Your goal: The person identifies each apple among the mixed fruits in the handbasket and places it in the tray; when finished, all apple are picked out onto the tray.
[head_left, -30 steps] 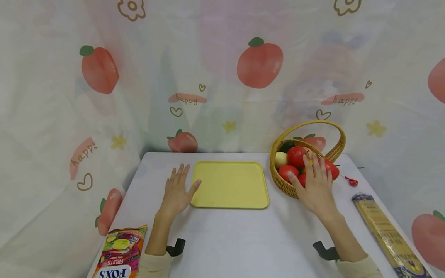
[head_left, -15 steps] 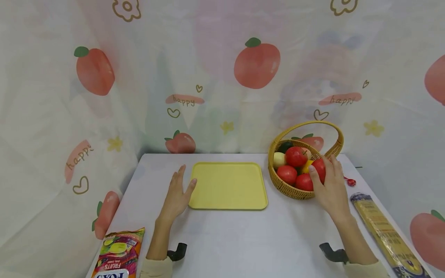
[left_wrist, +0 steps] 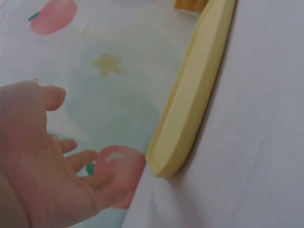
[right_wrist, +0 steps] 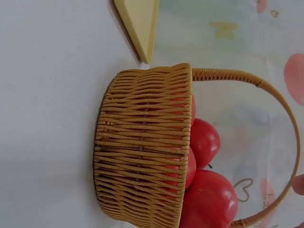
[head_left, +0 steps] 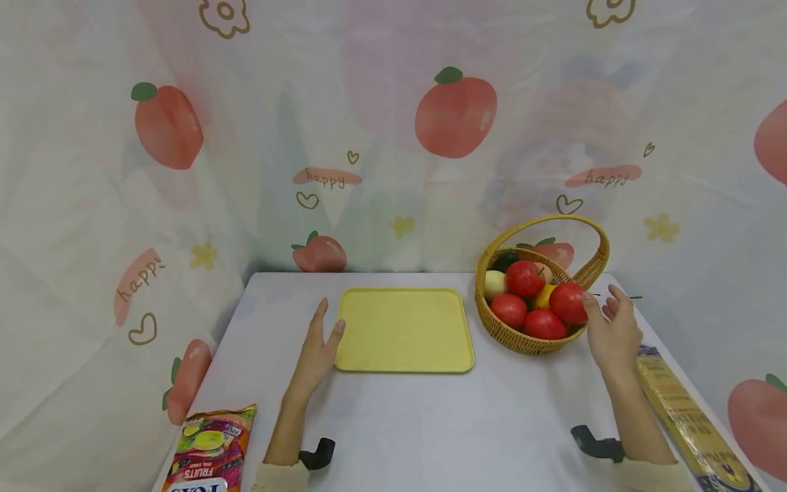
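My left hand [head_left: 313, 362] is held beside the left end of the yellow tray [head_left: 404, 330], its fingers loose and nothing in its grasp. In the left wrist view the palm of that left hand [left_wrist: 57, 175] shows, apart from the tray [left_wrist: 190, 95]. My right hand [head_left: 617, 338] is just right of the wicker basket [head_left: 522, 342], thumb and bent fingers spread apart. Its thumb tip overlaps the edge of a red apple [head_left: 567, 303] in the basket. The small red-wrapped lollipop seen there earlier is hidden by this hand. Only fingertips [right_wrist: 298, 184] show in the right wrist view.
More red fruit [head_left: 507, 310], a pale round fruit [head_left: 494, 283] and a dark green one [head_left: 506, 261] fill the basket, whose handle [head_left: 568, 217] arches high. A candy bag [head_left: 209, 447] lies front left. A long yellow packet [head_left: 691, 417] runs along the right edge.
My right hand has moved right, from over the fruit to beside the basket, its fingers bending more. The left hand has stayed near the tray, turning slightly edge-on.
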A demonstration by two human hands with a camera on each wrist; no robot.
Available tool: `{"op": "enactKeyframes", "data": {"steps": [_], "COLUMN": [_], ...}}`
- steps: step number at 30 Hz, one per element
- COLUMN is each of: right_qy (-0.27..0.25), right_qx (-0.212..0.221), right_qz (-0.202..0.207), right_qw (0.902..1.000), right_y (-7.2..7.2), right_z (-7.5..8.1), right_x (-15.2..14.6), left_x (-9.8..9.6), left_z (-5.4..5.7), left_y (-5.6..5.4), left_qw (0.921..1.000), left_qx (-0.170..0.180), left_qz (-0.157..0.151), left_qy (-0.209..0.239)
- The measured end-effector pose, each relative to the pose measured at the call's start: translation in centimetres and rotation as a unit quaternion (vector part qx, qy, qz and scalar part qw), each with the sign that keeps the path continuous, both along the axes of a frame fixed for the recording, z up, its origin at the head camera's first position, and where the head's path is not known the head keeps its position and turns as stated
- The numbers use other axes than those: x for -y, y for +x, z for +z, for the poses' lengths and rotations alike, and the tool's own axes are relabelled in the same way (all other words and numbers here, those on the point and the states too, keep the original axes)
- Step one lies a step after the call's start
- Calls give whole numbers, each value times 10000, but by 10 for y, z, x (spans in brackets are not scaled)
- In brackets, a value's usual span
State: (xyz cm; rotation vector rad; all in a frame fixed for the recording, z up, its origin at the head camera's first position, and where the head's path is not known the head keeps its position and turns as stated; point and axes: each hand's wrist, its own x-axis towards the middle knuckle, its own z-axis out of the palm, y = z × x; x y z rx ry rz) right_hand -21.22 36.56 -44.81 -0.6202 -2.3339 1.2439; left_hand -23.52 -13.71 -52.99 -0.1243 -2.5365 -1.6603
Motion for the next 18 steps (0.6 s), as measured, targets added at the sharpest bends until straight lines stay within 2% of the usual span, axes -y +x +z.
{"op": "enactKeyframes", "data": {"steps": [3,6,11,14,18], "right_qy": [-349,-920,-1930,-2267,-2513], "right_qx": [225,364,579,724,858], "right_qz": [-43,-17,-78,-147,-291], "right_qw": [9991,9951,9795,9712,9636], "right_y": [-7,-13,-20,-24,-28], "right_z": [-1,-1,-1,-1,0], "right_x": [-6,-11,-20,-25,-30], "left_x": [2,3,3,4,3], "left_z": [-4,-7,-12,-16,-21], "left_y": [-2,-2,-4,-5,-6], "left_qw": [9992,9964,9890,9832,9770], "left_qx": [195,401,678,873,971], "left_qz": [68,148,380,539,541], "left_qy": [352,735,1255,1507,1820]}}
